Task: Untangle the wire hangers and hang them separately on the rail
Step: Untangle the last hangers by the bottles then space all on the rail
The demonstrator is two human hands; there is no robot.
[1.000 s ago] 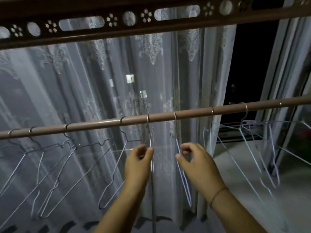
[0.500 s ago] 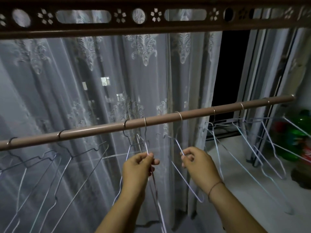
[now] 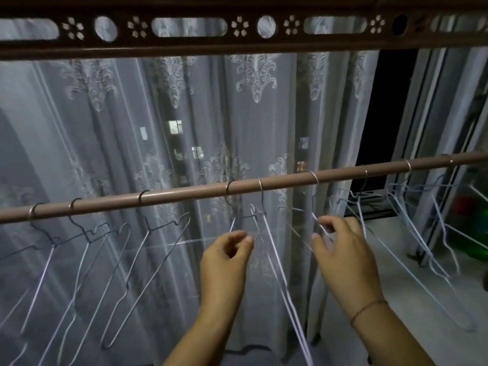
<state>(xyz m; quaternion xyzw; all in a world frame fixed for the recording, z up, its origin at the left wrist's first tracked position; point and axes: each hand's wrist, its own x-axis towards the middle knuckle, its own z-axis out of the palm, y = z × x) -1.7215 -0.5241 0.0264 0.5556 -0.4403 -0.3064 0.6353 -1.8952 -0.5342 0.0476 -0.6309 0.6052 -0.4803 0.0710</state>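
A brown rail (image 3: 184, 192) slopes up to the right before a lace curtain (image 3: 250, 114), under a pierced brown beam (image 3: 184, 46). A dark window gap (image 3: 390, 114) opens at right above a pale floor (image 3: 412, 299). Wire hangers (image 3: 140, 198) hang by their hooks along the rail, several crossing at left and at right. Both hands reach up just below the rail's middle. The left hand (image 3: 227, 260) — thumb and forefinger curled together — pinches a wire of the centre hanger (image 3: 261, 190), hooked on the rail directly above. The right hand (image 3: 343, 257), a thin bracelet (image 3: 367, 310) at its wrist, pinches a wire of the next hanger (image 3: 313, 178) between thumb and bent forefinger.
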